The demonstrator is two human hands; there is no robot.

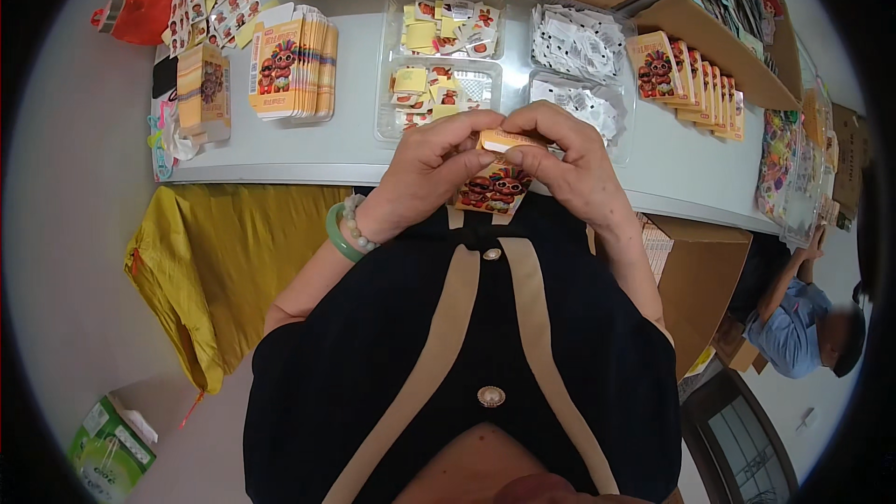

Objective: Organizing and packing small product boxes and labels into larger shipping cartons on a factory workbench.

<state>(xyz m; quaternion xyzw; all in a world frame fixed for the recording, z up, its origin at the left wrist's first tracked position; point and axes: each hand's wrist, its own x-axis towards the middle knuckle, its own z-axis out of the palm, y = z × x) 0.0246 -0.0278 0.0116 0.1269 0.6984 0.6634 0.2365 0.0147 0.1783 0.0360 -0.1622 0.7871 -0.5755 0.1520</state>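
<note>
Close to my body, at the table's near edge, both hands hold one small orange carton [495,187] printed with cartoon figures. My left hand [439,161] grips its left side, thumb and fingers at the top flap. On the other side my right hand [565,159] pinches the same flap, its thumb pressed near the white edge. The carton's lower end points toward me. Just beyond my hands lies a clear plastic tray [383,103] whose compartments hold yellow-backed stickers [453,28] and small white packets [579,42].
Left of the tray stand stacked flat cartons [294,65] and another stack [203,93]. Filled-looking cartons [686,79] lie in a row at right, beside a cardboard box [728,47]. A yellow cloth [243,261] hangs at the left. A person in blue [793,322] works at far right.
</note>
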